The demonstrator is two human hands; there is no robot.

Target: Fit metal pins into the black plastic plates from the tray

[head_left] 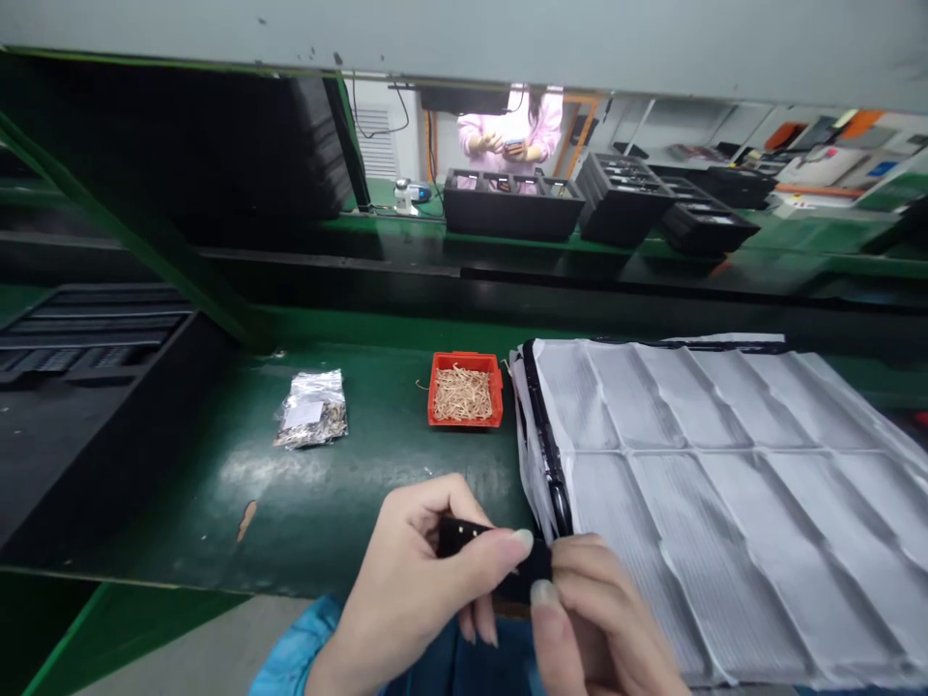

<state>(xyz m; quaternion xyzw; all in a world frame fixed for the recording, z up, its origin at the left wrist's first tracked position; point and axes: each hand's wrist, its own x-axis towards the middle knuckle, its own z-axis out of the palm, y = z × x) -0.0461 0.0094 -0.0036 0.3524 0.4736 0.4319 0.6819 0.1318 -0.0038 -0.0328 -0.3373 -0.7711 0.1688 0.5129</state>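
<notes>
Near the bottom middle, my left hand (pixel 427 570) grips a small black part (pixel 458 535) between thumb and fingers. Small pale dots show on its upper face. My right hand (pixel 598 609) pinches the right end of the same dark part, its thumb close to my left thumb. Where the part ends is hard to make out against the dark background. Beyond my hands, a red bin (pixel 465 421) holds thin tan strips (pixel 462 391). Left of the bin lies a clear plastic bag (pixel 313 411) with a white label and small pieces inside.
White sheeting with a grid of compartments (pixel 725 464) covers the right side, edged by a black rim. A black tray (pixel 94 367) stands at the left on the green table (pixel 290 522). Black boxes (pixel 511 213) and a person (pixel 511 126) holding a small object are behind.
</notes>
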